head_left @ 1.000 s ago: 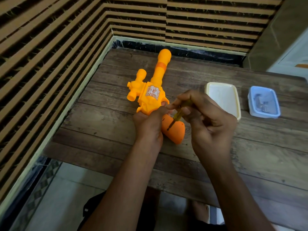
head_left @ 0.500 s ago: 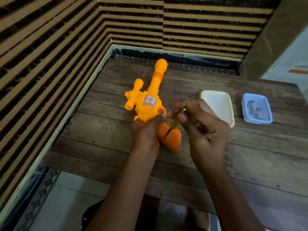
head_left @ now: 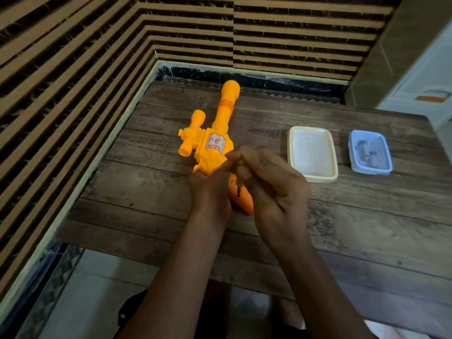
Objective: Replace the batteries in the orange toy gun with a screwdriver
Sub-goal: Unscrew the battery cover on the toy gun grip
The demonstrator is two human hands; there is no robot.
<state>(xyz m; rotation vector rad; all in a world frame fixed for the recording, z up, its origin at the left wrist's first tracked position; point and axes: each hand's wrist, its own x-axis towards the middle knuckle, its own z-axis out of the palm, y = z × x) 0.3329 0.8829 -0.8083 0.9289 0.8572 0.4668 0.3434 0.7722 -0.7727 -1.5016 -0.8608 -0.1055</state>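
— Nearest?
— Left hand [head_left: 210,192], curled round gun [head_left: 212,152] above the grip. Right hand [head_left: 276,189], pinching thin screwdriver [head_left: 240,183], tip on the smooth, darker orange grip.
— Gun's place?
— Flat on worn plank table [head_left: 146,192], rounded barrel pointing away.
— Farther?
— Cream rectangular tub [head_left: 311,154], blue plastic box [head_left: 369,152] beside it; ribbed slat wall [head_left: 73,69] behind.

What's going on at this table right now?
A person is working on an orange toy gun lying on the wooden table. The left grip holds the gun's body, while the right grip pinches a small screwdriver with its tip set against the gun's handle, apparently at a battery cover screw. A white box and a blue box sit apart on the right.
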